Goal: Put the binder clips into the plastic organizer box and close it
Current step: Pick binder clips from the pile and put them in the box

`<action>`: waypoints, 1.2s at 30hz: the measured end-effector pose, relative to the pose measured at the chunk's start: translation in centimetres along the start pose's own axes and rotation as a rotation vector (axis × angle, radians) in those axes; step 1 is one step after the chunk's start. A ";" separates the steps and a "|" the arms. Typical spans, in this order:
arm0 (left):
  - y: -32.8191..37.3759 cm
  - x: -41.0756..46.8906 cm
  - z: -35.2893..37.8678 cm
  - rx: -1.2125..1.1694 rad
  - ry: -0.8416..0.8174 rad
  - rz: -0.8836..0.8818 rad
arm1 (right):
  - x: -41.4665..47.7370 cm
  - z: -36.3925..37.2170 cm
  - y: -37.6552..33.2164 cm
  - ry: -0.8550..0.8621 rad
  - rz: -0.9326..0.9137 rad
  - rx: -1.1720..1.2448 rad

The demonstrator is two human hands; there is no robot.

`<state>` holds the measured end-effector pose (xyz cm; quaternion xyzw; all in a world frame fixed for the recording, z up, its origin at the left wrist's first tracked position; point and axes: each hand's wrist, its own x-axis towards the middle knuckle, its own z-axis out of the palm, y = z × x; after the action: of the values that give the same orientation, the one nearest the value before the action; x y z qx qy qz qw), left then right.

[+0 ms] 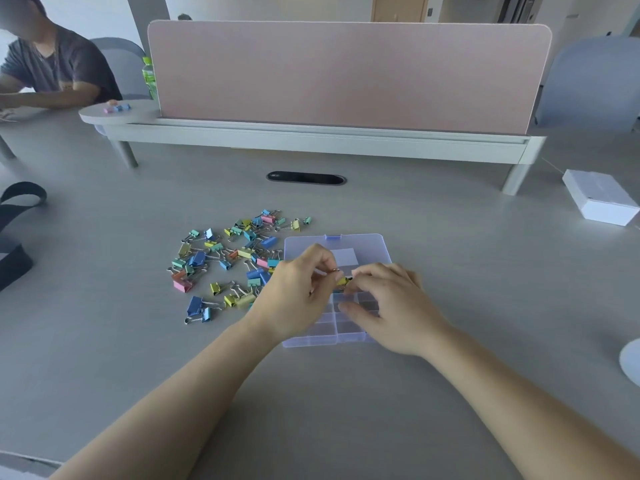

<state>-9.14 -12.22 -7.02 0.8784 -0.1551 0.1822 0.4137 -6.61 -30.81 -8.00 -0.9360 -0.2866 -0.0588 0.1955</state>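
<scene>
Left hand (298,289) and right hand (391,306) pinch one yellow binder clip (344,280) in curled fingers above the open plastic organizer box (375,244); best lowered into one compartment before release; other binder clips (225,261) lie heaped on the table (346,393), just left.

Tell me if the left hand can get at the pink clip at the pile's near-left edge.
Probably, once freed: the left hand and right hand both pinch a yellow clip over the organizer box, yet the pink clip lies uncovered at the pile's edge.
</scene>
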 end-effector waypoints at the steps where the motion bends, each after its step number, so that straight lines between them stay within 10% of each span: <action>1: -0.1 0.0 0.0 0.012 0.001 0.023 | -0.1 -0.1 -0.1 -0.002 0.006 -0.002; 36: -0.6 0.2 0.7 0.126 -0.035 0.124 | 0.2 -0.5 -0.5 0.148 0.059 0.259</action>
<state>-8.60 -12.45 -7.77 0.8945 -0.2044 0.2016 0.3428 -6.66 -30.53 -7.35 -0.9041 -0.2487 -0.0846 0.3370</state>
